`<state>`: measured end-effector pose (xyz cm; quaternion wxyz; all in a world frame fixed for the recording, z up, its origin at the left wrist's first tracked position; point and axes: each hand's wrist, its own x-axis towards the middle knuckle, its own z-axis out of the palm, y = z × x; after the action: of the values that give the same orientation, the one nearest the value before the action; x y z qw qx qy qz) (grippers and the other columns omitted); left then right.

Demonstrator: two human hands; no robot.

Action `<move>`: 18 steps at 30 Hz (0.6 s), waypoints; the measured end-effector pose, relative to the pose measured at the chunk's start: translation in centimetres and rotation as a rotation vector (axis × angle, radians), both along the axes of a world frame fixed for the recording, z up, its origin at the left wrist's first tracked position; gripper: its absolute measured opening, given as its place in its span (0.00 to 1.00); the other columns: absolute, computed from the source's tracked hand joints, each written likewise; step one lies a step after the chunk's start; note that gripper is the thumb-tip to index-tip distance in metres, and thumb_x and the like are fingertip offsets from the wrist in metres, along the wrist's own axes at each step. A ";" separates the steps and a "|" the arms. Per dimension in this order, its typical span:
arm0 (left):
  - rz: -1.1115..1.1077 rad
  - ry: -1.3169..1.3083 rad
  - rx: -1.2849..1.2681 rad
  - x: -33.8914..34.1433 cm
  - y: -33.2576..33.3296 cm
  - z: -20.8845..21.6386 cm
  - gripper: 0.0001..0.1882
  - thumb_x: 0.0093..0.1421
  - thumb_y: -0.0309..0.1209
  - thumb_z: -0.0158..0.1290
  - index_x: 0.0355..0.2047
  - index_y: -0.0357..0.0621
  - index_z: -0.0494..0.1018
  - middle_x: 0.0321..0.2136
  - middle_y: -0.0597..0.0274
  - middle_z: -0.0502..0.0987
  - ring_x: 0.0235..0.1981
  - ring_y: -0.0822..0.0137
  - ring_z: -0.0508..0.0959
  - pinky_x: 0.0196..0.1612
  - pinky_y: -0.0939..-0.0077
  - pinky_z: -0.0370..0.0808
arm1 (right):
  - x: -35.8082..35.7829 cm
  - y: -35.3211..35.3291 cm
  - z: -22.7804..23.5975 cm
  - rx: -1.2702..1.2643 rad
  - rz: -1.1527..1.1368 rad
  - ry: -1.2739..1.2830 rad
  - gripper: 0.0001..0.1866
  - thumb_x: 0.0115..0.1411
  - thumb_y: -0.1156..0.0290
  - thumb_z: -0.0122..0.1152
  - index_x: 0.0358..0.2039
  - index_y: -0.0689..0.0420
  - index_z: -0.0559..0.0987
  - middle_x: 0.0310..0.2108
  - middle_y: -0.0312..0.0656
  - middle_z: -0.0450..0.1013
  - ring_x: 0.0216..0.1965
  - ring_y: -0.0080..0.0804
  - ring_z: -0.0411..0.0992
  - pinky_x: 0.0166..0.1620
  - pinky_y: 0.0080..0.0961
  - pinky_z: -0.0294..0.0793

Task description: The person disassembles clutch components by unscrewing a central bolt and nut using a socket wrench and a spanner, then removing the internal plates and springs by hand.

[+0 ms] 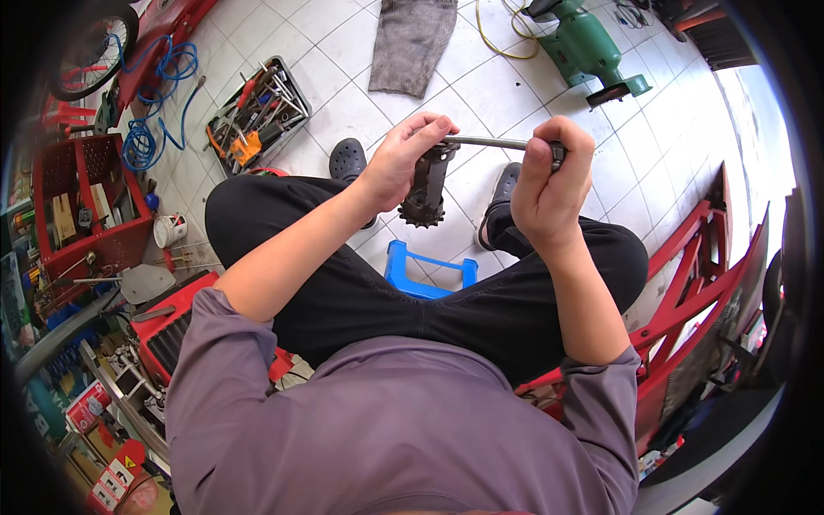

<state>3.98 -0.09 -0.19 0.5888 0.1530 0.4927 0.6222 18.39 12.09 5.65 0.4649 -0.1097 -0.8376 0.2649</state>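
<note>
My left hand (403, 163) is closed on a dark, greasy metal part (427, 184) with a toothed, sprocket-like rim at its lower end. It hangs between my knees, above the floor. A slim steel wrench (489, 142) runs almost level from my left fingertips to my right hand (556, 180). The right fingers are wrapped round its thicker end, which shows partly beside the thumb. Where the wrench meets the dark part, my left fingers hide the contact. Below, between my legs, is a blue plastic stool (429, 273).
A tray of hand tools (262, 112) sits front left, near a coiled blue hose (163, 103). Far right stands a green bench grinder (588, 47). A grey cloth (414, 43) lies ahead on the tiles. Red metal frames (695, 296) flank my right; a red crate (94, 206) stands left.
</note>
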 end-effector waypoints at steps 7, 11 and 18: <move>-0.178 0.041 0.048 -0.2 -0.8 1.4 0.25 0.54 0.28 0.61 0.50 0.46 0.63 0.28 0.68 0.71 0.25 0.82 0.70 0.23 0.87 0.67 | 0.1 1.4 -0.1 -0.124 -0.082 -0.023 0.06 0.63 0.76 0.48 0.39 0.63 0.65 0.23 0.40 0.67 0.18 0.24 0.64 0.22 0.20 0.64; -0.080 0.262 0.079 0.1 -0.7 1.1 0.22 0.54 0.30 0.61 0.47 0.46 0.64 0.26 0.70 0.71 0.19 0.83 0.71 0.18 0.90 0.64 | 0.1 1.1 -0.2 -0.227 -0.073 -0.042 0.07 0.65 0.73 0.47 0.39 0.63 0.65 0.22 0.40 0.67 0.18 0.23 0.63 0.22 0.19 0.63; 0.018 0.487 0.194 -1.5 -0.6 0.9 0.16 0.53 0.28 0.57 0.41 0.44 0.67 0.24 0.70 0.71 0.21 0.84 0.68 0.24 0.88 0.68 | 0.4 0.6 0.2 -0.308 -0.063 -0.149 0.09 0.64 0.72 0.48 0.40 0.63 0.65 0.22 0.43 0.67 0.18 0.28 0.64 0.24 0.24 0.64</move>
<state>2.45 -0.64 0.69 0.4297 0.3496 0.5593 0.6167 18.80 12.72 5.84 0.3875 -0.2253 -0.8153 0.3667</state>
